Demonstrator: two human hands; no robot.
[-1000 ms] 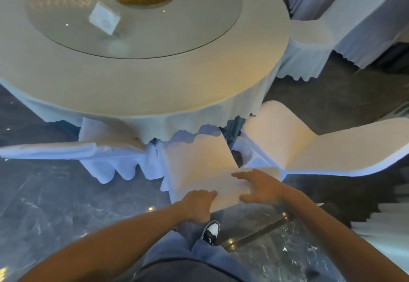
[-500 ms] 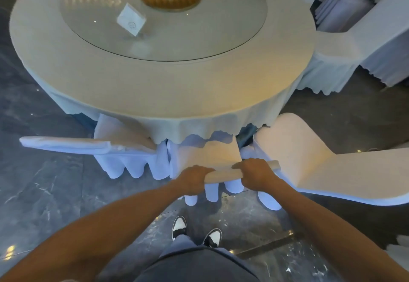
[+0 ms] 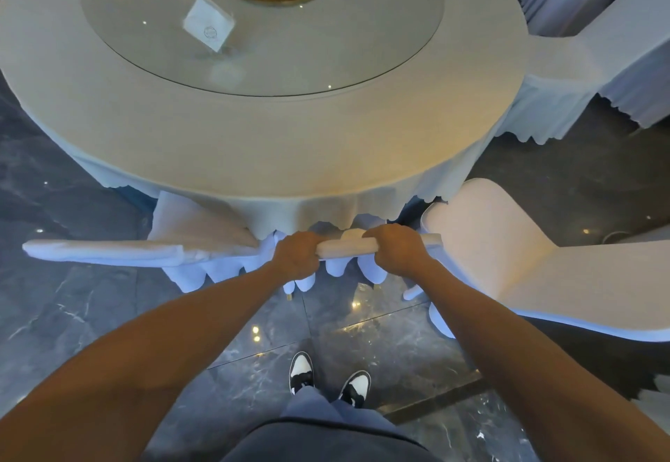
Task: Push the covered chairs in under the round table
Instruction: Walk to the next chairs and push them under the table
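Observation:
The round table (image 3: 275, 142) wears a cream cloth with a scalloped hem and fills the upper half of the view. Straight ahead, a white-covered chair (image 3: 348, 247) stands at the table's near edge; only the top of its backrest and its skirt show, its seat hidden beneath the cloth. My left hand (image 3: 297, 255) and my right hand (image 3: 395, 249) both grip that backrest top, a short gap between them. A second covered chair (image 3: 145, 247) stands to the left, tucked partly under. A third covered chair (image 3: 536, 262) on the right stands out from the table.
A glass turntable (image 3: 261, 23) with a gold hub and a white card (image 3: 208, 28) lies on the table. More covered chairs (image 3: 623, 55) crowd the upper right. The floor (image 3: 90, 316) is dark polished marble. My two shoes (image 3: 328, 382) stand behind the middle chair.
The middle chair slid forward until its seat went under the tablecloth. My hands went from resting flat on its back to gripping the top edge, and I stepped closer.

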